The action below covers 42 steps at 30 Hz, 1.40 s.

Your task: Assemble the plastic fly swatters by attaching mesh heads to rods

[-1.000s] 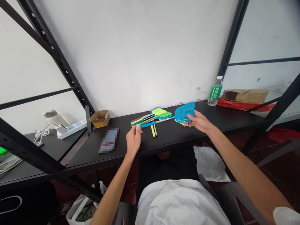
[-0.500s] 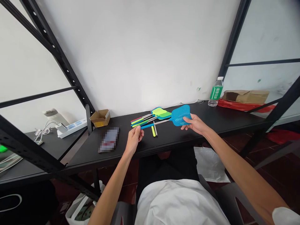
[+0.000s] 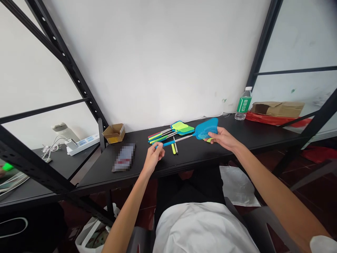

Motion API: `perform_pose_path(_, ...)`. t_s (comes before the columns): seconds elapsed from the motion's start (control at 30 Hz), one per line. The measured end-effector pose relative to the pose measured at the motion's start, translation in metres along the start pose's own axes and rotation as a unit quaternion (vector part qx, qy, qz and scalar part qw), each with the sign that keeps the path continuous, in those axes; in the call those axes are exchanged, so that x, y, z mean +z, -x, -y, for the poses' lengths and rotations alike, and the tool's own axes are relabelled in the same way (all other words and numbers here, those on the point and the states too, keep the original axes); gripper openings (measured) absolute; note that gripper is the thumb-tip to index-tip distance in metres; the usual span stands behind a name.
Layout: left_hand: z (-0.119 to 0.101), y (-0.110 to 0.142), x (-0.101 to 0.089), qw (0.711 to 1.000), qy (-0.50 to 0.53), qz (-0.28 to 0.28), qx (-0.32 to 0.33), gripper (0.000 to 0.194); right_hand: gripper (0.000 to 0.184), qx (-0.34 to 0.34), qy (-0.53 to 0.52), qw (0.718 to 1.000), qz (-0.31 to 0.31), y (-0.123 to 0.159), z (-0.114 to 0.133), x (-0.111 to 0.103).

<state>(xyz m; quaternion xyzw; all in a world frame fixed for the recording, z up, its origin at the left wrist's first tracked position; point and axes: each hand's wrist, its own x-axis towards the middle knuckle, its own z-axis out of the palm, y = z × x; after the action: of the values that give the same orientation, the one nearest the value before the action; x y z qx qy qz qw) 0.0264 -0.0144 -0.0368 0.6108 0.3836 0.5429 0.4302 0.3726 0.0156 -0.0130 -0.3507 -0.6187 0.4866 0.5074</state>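
Note:
I hold a blue fly swatter [image 3: 206,128] over the black table [image 3: 250,135] with both hands. My right hand [image 3: 222,137] grips its mesh head from below. The blue handle end is pinched in the closed fingers of my left hand [image 3: 154,156], and the thin metal shaft runs between them. Behind it lies a pile of fly swatters [image 3: 175,129] in green, blue and red. Two loose handle pieces [image 3: 174,147], one yellow-green and one dark, lie on the table under the shaft. Something yellow-green shows beneath my right fingers; I cannot make it out.
A small open cardboard box [image 3: 113,133] stands at the back left and a flat blurred packet [image 3: 123,158] lies near it. At the back right are a water bottle [image 3: 242,104] and a brown box [image 3: 277,108] on red plastic. Black rack posts frame both sides.
The swatter's head moved left and then back to the right with my right hand. My left hand stayed on the handle end and slid slightly right.

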Motion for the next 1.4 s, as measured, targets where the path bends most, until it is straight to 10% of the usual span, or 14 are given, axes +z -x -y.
perform_pose_path(0.87, -0.002, 0.001, -0.001, 0.992, -0.118, -0.004, 0.040, 0.029, 0.034, 0.038, 0.080, 0.995, -0.045, -0.005, -0.021, 0.014)
perform_pose_path(1.4, 0.003, -0.003, -0.003, 0.992, 0.097, -0.076, -0.028, 0.028, 0.045, 0.039, 0.022, 0.998, -0.050, -0.002, -0.025, 0.019)
